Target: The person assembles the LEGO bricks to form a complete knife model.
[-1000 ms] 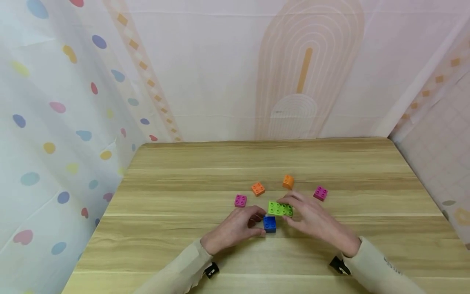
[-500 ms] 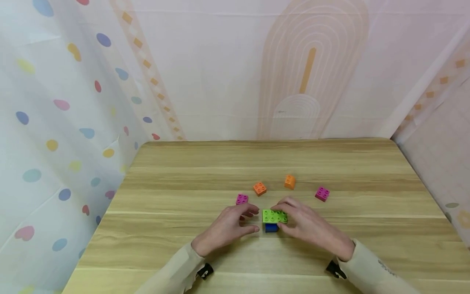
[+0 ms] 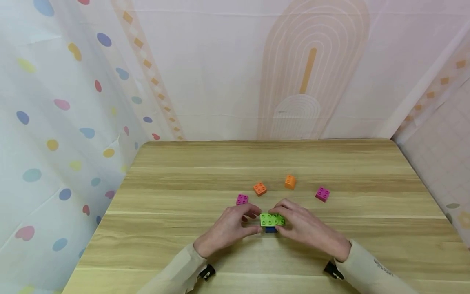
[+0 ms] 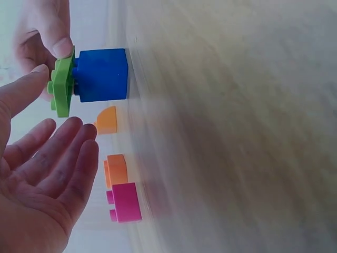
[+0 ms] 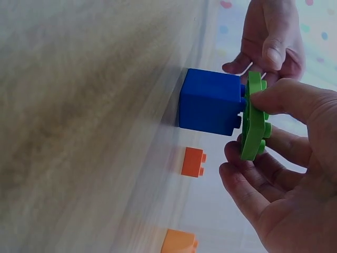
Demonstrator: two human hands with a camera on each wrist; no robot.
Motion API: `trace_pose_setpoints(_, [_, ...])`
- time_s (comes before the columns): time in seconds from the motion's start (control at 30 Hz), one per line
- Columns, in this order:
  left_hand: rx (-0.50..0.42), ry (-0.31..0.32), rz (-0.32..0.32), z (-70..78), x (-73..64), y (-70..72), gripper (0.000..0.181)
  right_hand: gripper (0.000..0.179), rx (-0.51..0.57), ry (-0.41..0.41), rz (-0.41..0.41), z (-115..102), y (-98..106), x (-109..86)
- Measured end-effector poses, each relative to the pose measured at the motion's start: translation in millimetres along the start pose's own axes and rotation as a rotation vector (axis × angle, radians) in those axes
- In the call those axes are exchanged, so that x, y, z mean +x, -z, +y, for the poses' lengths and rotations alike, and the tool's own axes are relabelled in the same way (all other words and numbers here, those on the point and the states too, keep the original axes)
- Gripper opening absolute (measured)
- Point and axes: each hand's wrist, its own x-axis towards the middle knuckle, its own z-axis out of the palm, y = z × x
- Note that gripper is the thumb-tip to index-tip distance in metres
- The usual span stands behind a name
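My right hand pinches a thin lime-green building brick between thumb and fingers. Below it a taller blue brick stands upright on the table, mostly covered by the green one in the head view. In both wrist views the green brick is slightly tilted, right at the tops of the blue brick's studs. My left hand is at the left end of the bricks, its fingers loosely spread and its thumb near the green brick's edge, holding nothing.
Behind the hands on the wooden table lie a magenta brick, an orange brick, an orange curved brick and another magenta brick. A patterned curtain hangs along the table's far edge.
My right hand has brought the green brick left and toward me, over the blue brick. My left hand has drawn back slightly from the blue brick, then come in a little.
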Motion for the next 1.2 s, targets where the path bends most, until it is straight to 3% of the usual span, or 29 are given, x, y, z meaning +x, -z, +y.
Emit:
trace_pose_setpoints(0.5, [0.122,-0.041,0.004,0.5,5.1,-3.6,0.027,0.04,0.003,0.014,-0.008,0.4,-2.1,1.6])
trace_pose_setpoints(0.83, [0.094,-0.049,0.005,-1.6,6.3,-5.5,0.025,0.038,0.026,-0.049,-0.038,2.5,-0.9,-0.4])
trace_pose_setpoints(1.2, [0.09,-0.055,-0.023,-1.6,10.2,-6.6,0.021,0.033,0.025,-0.023,-0.055,3.3,2.1,-0.2])
